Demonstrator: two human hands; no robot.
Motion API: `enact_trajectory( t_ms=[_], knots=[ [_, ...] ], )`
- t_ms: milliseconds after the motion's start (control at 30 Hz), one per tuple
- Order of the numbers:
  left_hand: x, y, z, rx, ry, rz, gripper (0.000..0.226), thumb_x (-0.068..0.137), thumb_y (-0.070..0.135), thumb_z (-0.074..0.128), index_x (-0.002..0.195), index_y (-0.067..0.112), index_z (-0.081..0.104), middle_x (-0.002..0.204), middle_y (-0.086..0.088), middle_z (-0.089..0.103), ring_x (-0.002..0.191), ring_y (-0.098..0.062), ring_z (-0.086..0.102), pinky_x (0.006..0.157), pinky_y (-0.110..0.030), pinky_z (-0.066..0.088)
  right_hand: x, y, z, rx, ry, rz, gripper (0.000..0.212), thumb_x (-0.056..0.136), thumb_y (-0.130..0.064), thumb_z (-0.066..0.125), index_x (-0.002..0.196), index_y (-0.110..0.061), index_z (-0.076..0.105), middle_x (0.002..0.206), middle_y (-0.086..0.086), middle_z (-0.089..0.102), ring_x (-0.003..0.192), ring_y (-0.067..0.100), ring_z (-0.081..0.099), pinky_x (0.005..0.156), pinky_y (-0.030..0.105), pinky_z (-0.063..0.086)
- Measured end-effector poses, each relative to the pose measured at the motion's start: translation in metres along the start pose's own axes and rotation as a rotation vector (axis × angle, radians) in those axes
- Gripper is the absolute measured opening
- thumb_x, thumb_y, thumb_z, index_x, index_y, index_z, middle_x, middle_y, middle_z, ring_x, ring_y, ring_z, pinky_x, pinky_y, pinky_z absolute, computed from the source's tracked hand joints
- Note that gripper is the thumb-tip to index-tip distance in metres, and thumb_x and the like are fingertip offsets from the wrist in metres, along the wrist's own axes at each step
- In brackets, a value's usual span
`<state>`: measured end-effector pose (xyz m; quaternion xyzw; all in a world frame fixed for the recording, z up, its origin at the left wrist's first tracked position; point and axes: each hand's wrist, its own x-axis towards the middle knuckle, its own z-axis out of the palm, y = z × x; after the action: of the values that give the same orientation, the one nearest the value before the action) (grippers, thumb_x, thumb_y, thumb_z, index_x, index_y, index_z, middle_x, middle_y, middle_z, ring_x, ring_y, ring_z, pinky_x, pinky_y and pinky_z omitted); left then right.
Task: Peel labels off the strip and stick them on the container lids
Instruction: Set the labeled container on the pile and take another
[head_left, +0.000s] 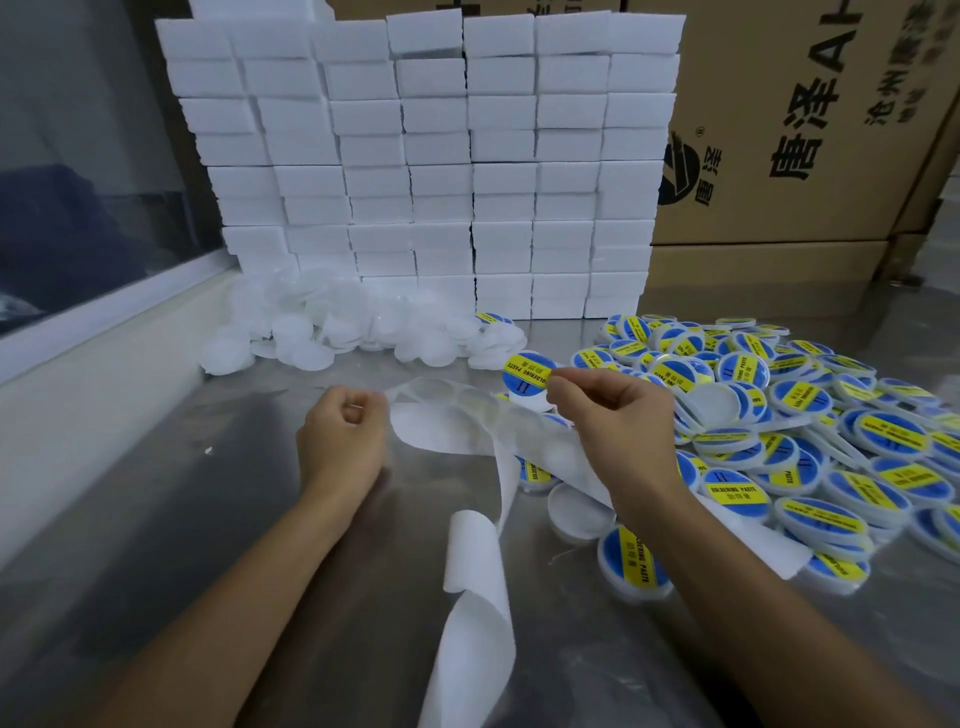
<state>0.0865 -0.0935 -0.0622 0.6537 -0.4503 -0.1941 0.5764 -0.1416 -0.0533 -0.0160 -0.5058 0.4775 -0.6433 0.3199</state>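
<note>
My right hand (608, 410) pinches a round blue and yellow label (529, 375) by its edge, lifted off the white backing strip (457, 421). My left hand (345, 431) is curled and grips the strip's left end, holding it above the metal table. The strip's empty tail (470, 613) curls down toward me. Plain white lids (363, 327) lie heaped at the back left. A pile of labelled lids (789, 441) spreads on the right. A plain lid (579, 514) lies upside down near my right wrist.
A wall of stacked white foam blocks (441, 166) stands behind the plain lids. Brown cardboard cartons (810, 130) with printed characters rise at the back right. A white ledge and window (78, 208) run along the left of the steel table (182, 519).
</note>
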Motion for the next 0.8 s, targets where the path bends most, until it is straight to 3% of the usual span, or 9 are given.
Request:
enact_trajectory(
  t_ms=[67,167,300,467,567,633,800],
  knots=[
    [0.014,0.003,0.006,0.072,-0.012,0.020,0.012,0.088,0.031,0.061,0.077,0.027,0.058,0.078,0.008,0.064,0.074,-0.014,0.062,0.060,-0.026,0.044,0.001,0.001,0.001,-0.035,0.009,-0.088,0.016,0.081,-0.005,0.073,0.087,-0.019,0.075,0.074,-0.010,0.074,0.071,0.002,0.069,0.066,0.012,0.053],
    [0.041,0.013,0.018,0.145,0.012,0.060,0.008,0.089,0.024,0.060,0.081,0.024,0.059,0.081,0.007,0.064,0.078,-0.016,0.061,0.066,-0.028,0.044,0.003,0.006,0.001,-0.176,0.014,-0.227,0.022,0.083,-0.004,0.072,0.102,-0.015,0.072,0.079,-0.011,0.070,0.072,0.003,0.066,0.068,0.010,0.050],
    [0.082,0.029,0.040,0.305,-0.039,0.145,0.007,0.088,0.027,0.064,0.092,0.021,0.065,0.095,-0.001,0.068,0.087,-0.021,0.061,0.077,-0.031,0.048,0.005,0.011,-0.001,-0.287,0.043,-0.367,0.015,0.085,-0.004,0.070,0.094,-0.015,0.074,0.083,-0.011,0.069,0.075,0.003,0.064,0.067,0.009,0.047],
    [0.118,0.038,0.074,0.551,-0.304,0.172,0.060,0.074,0.033,0.080,0.127,0.015,0.059,0.131,-0.012,0.058,0.120,-0.029,0.054,0.100,-0.036,0.044,0.009,0.013,-0.006,-0.305,0.056,-0.359,0.005,0.085,-0.010,0.072,0.089,-0.014,0.072,0.081,-0.008,0.069,0.076,0.005,0.064,0.069,0.019,0.052],
    [0.127,0.036,0.092,0.704,-0.426,0.205,0.077,0.073,0.037,0.081,0.139,0.014,0.049,0.145,-0.013,0.046,0.134,-0.029,0.043,0.109,-0.037,0.037,0.009,0.013,-0.007,-0.308,0.055,-0.370,0.003,0.085,-0.012,0.072,0.088,-0.014,0.073,0.083,-0.007,0.069,0.077,0.005,0.064,0.069,0.021,0.052],
    [0.130,0.032,0.101,0.783,-0.459,0.206,0.071,0.072,0.038,0.080,0.134,0.016,0.055,0.143,-0.011,0.048,0.132,-0.030,0.044,0.106,-0.037,0.040,0.009,0.013,-0.006,-0.309,0.052,-0.373,0.003,0.085,-0.012,0.072,0.087,-0.015,0.072,0.087,-0.005,0.068,0.078,0.004,0.064,0.068,0.018,0.051],
    [0.127,0.033,0.108,0.836,-0.328,0.313,0.021,0.076,0.023,0.076,0.095,0.014,0.074,0.112,-0.011,0.063,0.111,-0.032,0.055,0.091,-0.044,0.050,0.010,0.013,-0.005,-0.263,0.027,-0.320,0.003,0.085,-0.015,0.074,0.087,-0.017,0.072,0.101,0.001,0.062,0.078,0.001,0.065,0.062,0.013,0.047]
  ],
)
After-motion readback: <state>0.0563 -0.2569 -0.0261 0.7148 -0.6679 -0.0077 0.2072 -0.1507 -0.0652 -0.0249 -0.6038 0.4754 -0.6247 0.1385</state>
